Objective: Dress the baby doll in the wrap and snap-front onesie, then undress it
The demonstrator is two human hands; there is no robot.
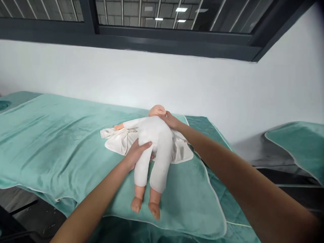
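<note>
A baby doll (154, 131) with a white cloth body lies on its back on a green bed cover, head toward the wall and bare feet toward me. My left hand (136, 152) grips the doll's thigh, its thumb on top and fingers passing underneath between the legs. At the doll's neck and shoulder is my right hand (171, 120); its fingers are partly hidden behind the doll's head. Beneath the doll a white baby garment (182, 151) is spread open. One arm of the doll (130, 124) stretches out to the left over it.
The green cover (63, 135) spreads over a bed against a white wall (113, 77). Above is a dark window frame (152, 42) with bars behind the glass. Another green-covered surface (298, 141) stands at the right, beyond a gap. Dark floor shows at the lower left.
</note>
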